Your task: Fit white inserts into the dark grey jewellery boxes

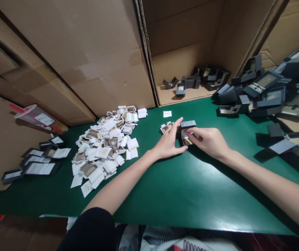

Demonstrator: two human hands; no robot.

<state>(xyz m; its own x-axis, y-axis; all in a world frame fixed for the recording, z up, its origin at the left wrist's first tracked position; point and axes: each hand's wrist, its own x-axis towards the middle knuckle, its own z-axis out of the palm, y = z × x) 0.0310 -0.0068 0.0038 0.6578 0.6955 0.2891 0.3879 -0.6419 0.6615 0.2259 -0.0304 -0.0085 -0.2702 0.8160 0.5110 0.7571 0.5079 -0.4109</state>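
Note:
A small dark hinged box (188, 124) stands on the green table with its lid raised. My left hand (166, 143) braces it from the left, thumb along the near side and fingers reaching round toward the back. Into the box reach the pinched fingertips of my right hand (206, 139), closed on a white insert (184, 134); part of the insert is hidden by the fingers. Yellowish material shows at the bottom of the box. Just beyond my left hand lies a little cluster of folded card inserts (165, 127), with a flat white card (167, 114) farther back.
A large heap of white and brown card inserts (107, 146) covers the left-centre table (149, 195). Dark boxes (266, 80) pile up at right; others (181, 89) sit in a cardboard carton (180, 59). Filled boxes (38, 167) and a leaning drink cup (38, 118) are at left.

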